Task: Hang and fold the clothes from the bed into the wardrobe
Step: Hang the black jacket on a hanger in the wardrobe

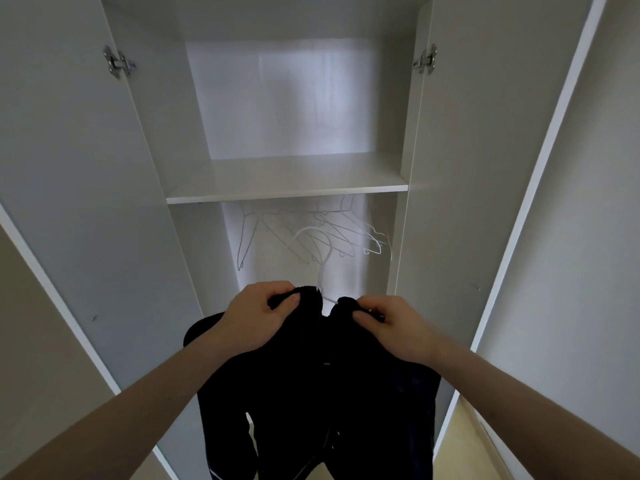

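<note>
1. In front of the open wardrobe [284, 195], both hands were up at the collar of a black garment [322, 393].
2. Left hand [256, 317]: fingers curled, pinching the left side of the collar, thumb on top of the fabric.
3. Right hand [391, 327]: fingers curled, pinching the right side of the collar.
4. The garment was on a white hanger [323, 265]; the hook stuck up between the two hands, and a bit of the white bar showed in the collar gap.
5. The garment hung down below the hands, in front of the lower wardrobe section, body and sleeves dangling toward the floor [464, 441].
6. Behind the hook, several empty wire hangers [332, 230] hung under the white shelf [287, 188]; the rail itself was hidden by the shelf.
7. Both wardrobe doors stood open; left door [69, 168], right door [485, 150], metal hinges visible near the top of each.
</note>
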`<action>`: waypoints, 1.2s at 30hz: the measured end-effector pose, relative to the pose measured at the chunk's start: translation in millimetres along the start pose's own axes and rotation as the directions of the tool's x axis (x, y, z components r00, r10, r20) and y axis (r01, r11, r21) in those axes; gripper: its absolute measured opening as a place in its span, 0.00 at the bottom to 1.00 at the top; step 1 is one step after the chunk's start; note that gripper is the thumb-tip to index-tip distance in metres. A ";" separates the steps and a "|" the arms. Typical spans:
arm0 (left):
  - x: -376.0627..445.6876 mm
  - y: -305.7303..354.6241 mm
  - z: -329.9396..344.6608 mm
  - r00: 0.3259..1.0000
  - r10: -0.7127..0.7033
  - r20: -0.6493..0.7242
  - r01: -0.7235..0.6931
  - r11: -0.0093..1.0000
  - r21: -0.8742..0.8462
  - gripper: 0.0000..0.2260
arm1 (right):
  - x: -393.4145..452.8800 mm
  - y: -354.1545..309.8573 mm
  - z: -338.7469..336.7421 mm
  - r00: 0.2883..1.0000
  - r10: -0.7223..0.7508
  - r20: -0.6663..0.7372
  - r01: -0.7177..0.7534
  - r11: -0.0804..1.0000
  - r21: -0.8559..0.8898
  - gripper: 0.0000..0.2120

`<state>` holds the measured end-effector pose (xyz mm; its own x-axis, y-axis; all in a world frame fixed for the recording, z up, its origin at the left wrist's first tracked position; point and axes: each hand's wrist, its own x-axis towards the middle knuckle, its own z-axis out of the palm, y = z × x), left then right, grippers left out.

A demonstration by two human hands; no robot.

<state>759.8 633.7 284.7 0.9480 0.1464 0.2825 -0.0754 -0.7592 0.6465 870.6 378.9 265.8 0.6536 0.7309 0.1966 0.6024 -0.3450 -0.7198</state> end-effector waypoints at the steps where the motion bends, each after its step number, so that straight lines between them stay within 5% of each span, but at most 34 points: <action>1: 2.0 2.2 2.0 1.000 0.028 0.012 -0.028 1.000 0.000 0.11 | 2.1 -3.1 5.0 1.000 0.001 0.005 -0.001 1.000 0.027 0.12; 6: 12.6 -11.4 4.8 0.993 0.115 0.002 -0.115 0.990 0.076 0.06 | 13.5 -6.5 23.9 0.997 0.073 -0.016 -0.070 0.986 0.151 0.15; 9: 14.7 -22.2 -2.3 0.986 0.120 -0.115 -0.098 0.979 0.176 0.13 | 19.5 -7.0 32.5 0.986 0.158 -0.054 -0.140 0.958 0.249 0.16; 17: -15.6 -66.3 -15.9 0.988 -0.107 -0.108 0.087 0.981 -0.174 0.09 | 44.5 -11.2 74.2 0.946 0.309 -0.096 -0.245 0.878 0.412 0.18; 21: -29.9 -84.2 -22.6 0.974 -0.222 0.044 0.226 0.954 -0.196 0.03 | 76.1 -19.3 104.1 0.943 0.331 -0.031 -0.269 0.815 0.513 0.15; 27: -20.3 -98.6 -34.7 0.826 -0.314 0.468 0.405 0.908 -0.106 0.16 | 148.4 -36.5 149.2 0.945 0.322 0.053 -0.291 0.759 0.583 0.12; 30: -6.3 -114.5 -35.2 0.837 -0.384 0.390 0.444 0.893 -0.074 0.19 | 183.7 -40.8 172.5 0.935 0.340 0.104 -0.333 0.739 0.586 0.13; 36: 13.3 -163.3 -36.4 0.850 -0.484 0.208 0.500 0.866 -0.029 0.08 | 234.2 -46.1 205.7 0.915 0.364 0.172 -0.385 0.667 0.638 0.06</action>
<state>773.4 782.7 208.6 0.9068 0.3597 -0.2200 0.3994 -0.5659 0.7213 901.6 687.1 208.1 0.7390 0.6445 -0.1963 -0.1418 -0.1360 -0.9805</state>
